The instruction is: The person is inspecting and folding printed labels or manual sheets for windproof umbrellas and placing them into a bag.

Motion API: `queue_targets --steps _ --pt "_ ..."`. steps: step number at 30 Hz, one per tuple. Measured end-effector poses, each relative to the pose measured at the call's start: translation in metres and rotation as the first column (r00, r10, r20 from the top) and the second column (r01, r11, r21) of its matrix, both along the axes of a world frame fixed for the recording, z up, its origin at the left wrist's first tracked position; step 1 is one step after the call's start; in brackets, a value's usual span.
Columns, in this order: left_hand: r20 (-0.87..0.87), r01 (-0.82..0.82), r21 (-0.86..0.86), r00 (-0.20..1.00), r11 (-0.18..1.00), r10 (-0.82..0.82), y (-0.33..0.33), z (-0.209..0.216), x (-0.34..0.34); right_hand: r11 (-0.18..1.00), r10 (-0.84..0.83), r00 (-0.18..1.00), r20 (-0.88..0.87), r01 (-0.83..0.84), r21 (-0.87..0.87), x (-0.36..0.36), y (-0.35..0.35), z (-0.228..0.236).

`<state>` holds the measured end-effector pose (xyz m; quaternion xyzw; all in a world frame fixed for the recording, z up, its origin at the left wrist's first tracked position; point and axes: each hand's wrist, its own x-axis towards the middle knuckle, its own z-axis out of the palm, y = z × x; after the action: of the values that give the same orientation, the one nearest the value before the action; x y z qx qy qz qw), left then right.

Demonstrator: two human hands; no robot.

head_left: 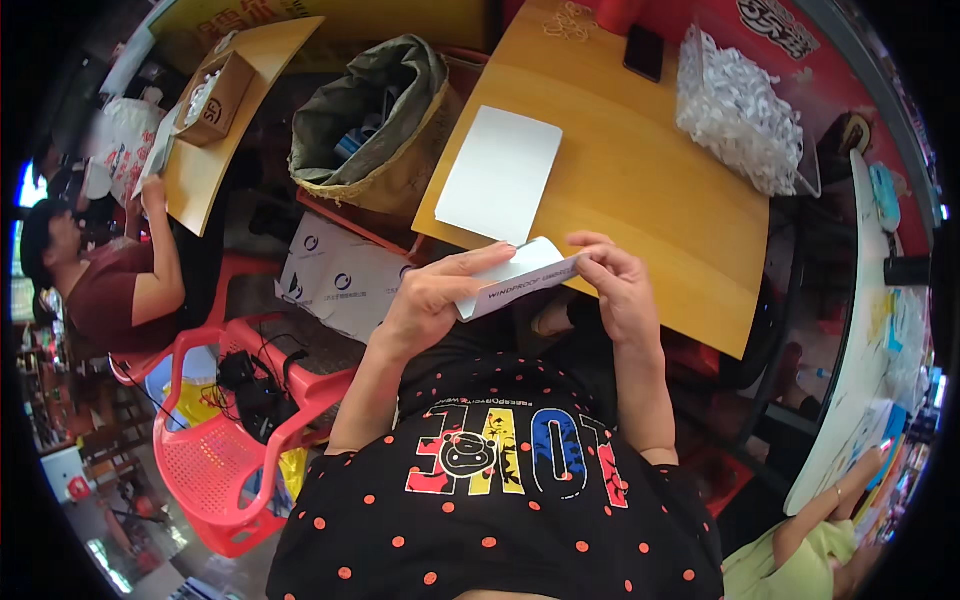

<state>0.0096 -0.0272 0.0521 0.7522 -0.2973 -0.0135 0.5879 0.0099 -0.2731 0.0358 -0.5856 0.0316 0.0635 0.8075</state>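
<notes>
Between my two hands, just off the table's near edge, is a partly folded white cardboard box with dark print along one side. My left hand grips its left end, thumb underneath and fingers over the top. The right hand pinches its right end between thumb and fingers. Past my hands, a stack of flat white card sheets lies on the wooden table. What is inside the folded box, if anything, cannot be seen.
A clear bin of small white pieces stands at the table's far right, beside a black phone. Rubber bands lie at the back. Left are a large lined sack and a red plastic chair. Other people sit at both sides.
</notes>
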Motion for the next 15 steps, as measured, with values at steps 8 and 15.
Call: queue_targets --steps 8,15 --pt "0.319 -0.176 0.294 0.945 0.939 0.077 -0.015 0.009 -0.002 0.999 -0.046 0.998 -0.030 0.047 0.012 0.001 0.006 -0.025" --pt "-0.793 -0.476 -0.243 0.599 0.845 0.109 -0.001 -0.007 -0.010 0.946 -0.124 0.917 0.380 0.224 -0.233 0.002 -0.003 -0.013"
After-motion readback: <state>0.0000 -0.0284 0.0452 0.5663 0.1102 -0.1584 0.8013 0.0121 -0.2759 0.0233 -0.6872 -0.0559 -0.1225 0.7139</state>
